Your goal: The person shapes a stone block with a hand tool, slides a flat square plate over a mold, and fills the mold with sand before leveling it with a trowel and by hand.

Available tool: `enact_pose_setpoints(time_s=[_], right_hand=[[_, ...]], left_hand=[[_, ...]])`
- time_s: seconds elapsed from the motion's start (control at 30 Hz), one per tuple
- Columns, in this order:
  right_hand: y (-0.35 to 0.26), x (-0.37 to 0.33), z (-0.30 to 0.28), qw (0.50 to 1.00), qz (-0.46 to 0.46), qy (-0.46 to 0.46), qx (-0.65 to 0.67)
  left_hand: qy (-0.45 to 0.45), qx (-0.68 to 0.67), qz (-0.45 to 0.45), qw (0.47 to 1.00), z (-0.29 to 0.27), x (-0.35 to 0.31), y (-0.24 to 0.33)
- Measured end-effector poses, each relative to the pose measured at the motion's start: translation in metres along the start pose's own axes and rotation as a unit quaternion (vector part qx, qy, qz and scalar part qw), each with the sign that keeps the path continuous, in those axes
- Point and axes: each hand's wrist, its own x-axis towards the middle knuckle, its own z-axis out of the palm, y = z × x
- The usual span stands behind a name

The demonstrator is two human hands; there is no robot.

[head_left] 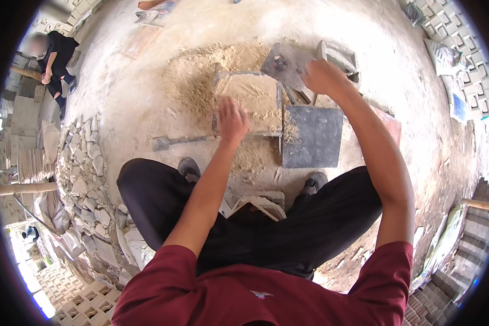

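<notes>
A square metal frame mould lies on the ground before me, filled with beige sandy powder. My left hand rests over the powder at the mould's near left part, fingers stretched out and holding nothing. My right hand is raised to the far right, its fingers curled closed; whatever they hold, if anything, is hidden. Beside it is a dusty dark plate, partly hazy. A flat dark square plate lies right of the mould, with powder spilled on its left edge.
Loose powder is heaped beyond and left of the mould. A bar-like handle reaches left from it. A grey trough stands past my right hand. Broken tile pieces pile up at left. A person sits at the far left.
</notes>
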Motion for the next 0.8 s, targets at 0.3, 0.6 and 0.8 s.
enact_pose_setpoints(time_s=[0.3, 0.6, 0.8], right_hand=[[0.011, 0.000, 0.019, 1.000, 0.017, -0.007, -0.019], [0.001, 0.008, 0.033, 0.999, 0.012, -0.029, -0.010], [-0.007, 0.012, 0.034, 0.999, 0.010, -0.040, -0.006]], left_hand=[[-0.034, 0.011, 0.089, 0.995, 0.004, -0.015, 0.023], [-0.018, 0.012, 0.076, 0.997, 0.001, -0.019, -0.004], [0.024, -0.015, 0.026, 0.999, -0.009, -0.021, -0.019]])
